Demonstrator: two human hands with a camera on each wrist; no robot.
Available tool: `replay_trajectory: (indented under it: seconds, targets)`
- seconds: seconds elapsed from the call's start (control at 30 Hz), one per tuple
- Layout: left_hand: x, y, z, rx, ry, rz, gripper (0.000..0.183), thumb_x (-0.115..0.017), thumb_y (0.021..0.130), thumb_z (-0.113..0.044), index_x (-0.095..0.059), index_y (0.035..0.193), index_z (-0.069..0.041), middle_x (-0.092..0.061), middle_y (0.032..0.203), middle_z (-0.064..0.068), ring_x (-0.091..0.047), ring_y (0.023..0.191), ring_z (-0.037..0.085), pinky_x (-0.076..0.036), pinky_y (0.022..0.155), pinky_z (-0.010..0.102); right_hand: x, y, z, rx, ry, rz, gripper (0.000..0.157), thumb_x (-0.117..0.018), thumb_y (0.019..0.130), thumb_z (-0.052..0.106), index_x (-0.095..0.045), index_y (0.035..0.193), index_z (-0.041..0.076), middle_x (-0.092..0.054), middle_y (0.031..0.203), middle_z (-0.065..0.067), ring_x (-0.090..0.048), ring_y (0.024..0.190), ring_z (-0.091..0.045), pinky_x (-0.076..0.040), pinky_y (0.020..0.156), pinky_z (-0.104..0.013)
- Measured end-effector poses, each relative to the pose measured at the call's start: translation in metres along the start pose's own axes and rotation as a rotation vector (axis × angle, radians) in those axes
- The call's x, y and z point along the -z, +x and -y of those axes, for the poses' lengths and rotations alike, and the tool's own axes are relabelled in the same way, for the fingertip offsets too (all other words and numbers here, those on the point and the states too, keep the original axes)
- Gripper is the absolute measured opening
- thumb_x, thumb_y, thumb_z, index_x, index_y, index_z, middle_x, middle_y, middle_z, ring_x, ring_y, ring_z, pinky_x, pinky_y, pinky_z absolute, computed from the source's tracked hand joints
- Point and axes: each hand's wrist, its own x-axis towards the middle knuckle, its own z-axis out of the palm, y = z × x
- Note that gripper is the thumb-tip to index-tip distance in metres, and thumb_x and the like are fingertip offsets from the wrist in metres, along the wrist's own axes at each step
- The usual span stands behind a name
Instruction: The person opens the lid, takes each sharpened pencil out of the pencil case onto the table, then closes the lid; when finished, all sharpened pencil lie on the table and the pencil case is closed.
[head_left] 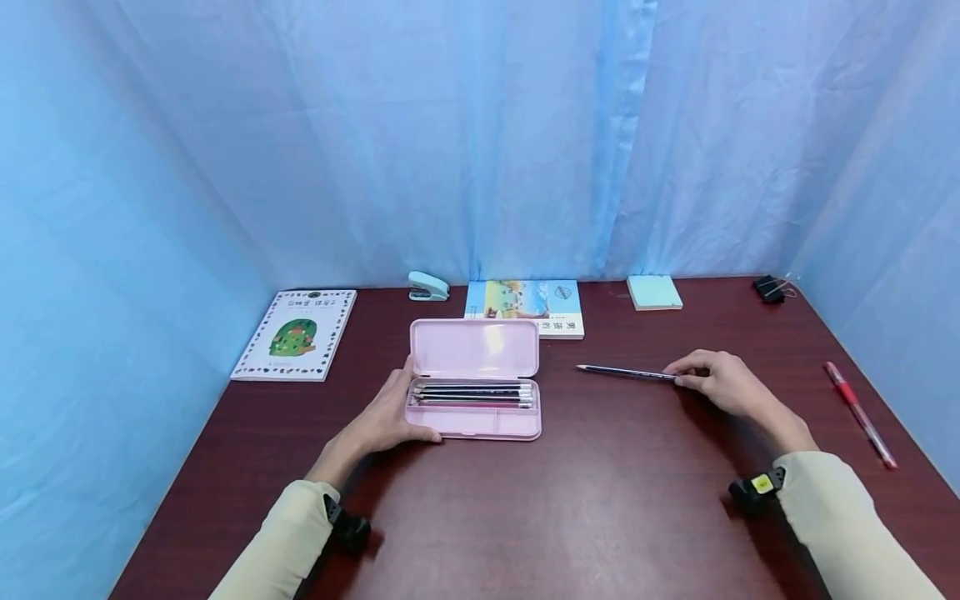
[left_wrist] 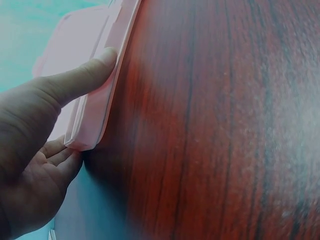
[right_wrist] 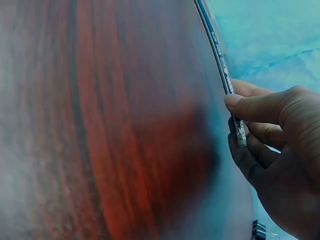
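Observation:
A pink pencil case (head_left: 474, 423) lies with its lid raised, several pencils (head_left: 472, 393) side by side in its rear compartment. My left hand (head_left: 388, 415) grips the case at its left end. In the left wrist view the thumb (left_wrist: 82, 80) presses the front wall and the other fingers wrap the end corner. To the right of the case, my right hand (head_left: 722, 383) pinches a dark pencil (head_left: 626, 372) near its silvery end, between thumb and fingers. The sharpened tip points left towards the case. In the right wrist view, white lettering runs along the pencil (right_wrist: 216, 47).
Behind the case lie a book (head_left: 525, 302) and a mint stapler (head_left: 429, 287). A white picture book (head_left: 294, 335) is at the left. Pale sticky notes (head_left: 655, 292), a black binder clip (head_left: 770, 289) and a red pen (head_left: 860, 414) lie on the right. Blue curtains enclose the table.

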Motion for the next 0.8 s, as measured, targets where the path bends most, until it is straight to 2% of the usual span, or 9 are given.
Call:
replay_trajectory:
  seconds: [0.27,0.5,0.67,0.8]
  targets:
    - [-0.001,0.0,0.0,0.0,-0.002,-0.001,0.129,-0.083,0.059,-0.047,0.002,0.149,-0.01,-0.029,0.14,0.015,-0.035,0.122,0.025,-0.03,0.102,0.043,-0.006,0.007,-0.013,0.004,-0.02,-0.023,0.017,-0.063,0.086,0.01,-0.071,0.099,0.018,-0.063,0.098,-0.003,-0.056,0.087,-0.02,-0.043,0.073,-0.038]
    - [0.0,-0.001,0.0,0.013,-0.003,0.01,0.13,-0.083,0.059,-0.048,0.003,0.149,-0.009,-0.028,0.14,0.015,-0.034,0.123,0.025,-0.03,0.103,0.043,-0.008,0.008,-0.01,0.02,-0.039,-0.031,0.018,-0.063,0.086,0.009,-0.07,0.102,0.015,-0.059,0.09,-0.002,-0.048,0.079,-0.02,-0.039,0.07,-0.037]
    - [0.001,0.0,0.0,0.006,0.007,0.013,0.13,-0.083,0.059,-0.048,0.003,0.148,-0.008,-0.028,0.14,0.015,-0.034,0.122,0.025,-0.03,0.103,0.043,-0.006,0.01,0.008,0.049,-0.04,-0.016,0.023,-0.063,0.086,0.008,-0.066,0.108,0.01,-0.058,0.102,-0.01,-0.052,0.093,-0.027,-0.041,0.08,-0.046]
    - [0.0,0.0,0.0,0.018,0.004,0.02,0.129,-0.082,0.06,-0.049,0.004,0.149,-0.01,-0.028,0.14,0.014,-0.034,0.122,0.024,-0.03,0.103,0.044,-0.011,0.021,0.041,0.109,-0.007,-0.039,0.027,-0.064,0.086,0.011,-0.064,0.113,0.011,-0.056,0.114,-0.011,-0.05,0.108,-0.032,-0.038,0.088,-0.052]
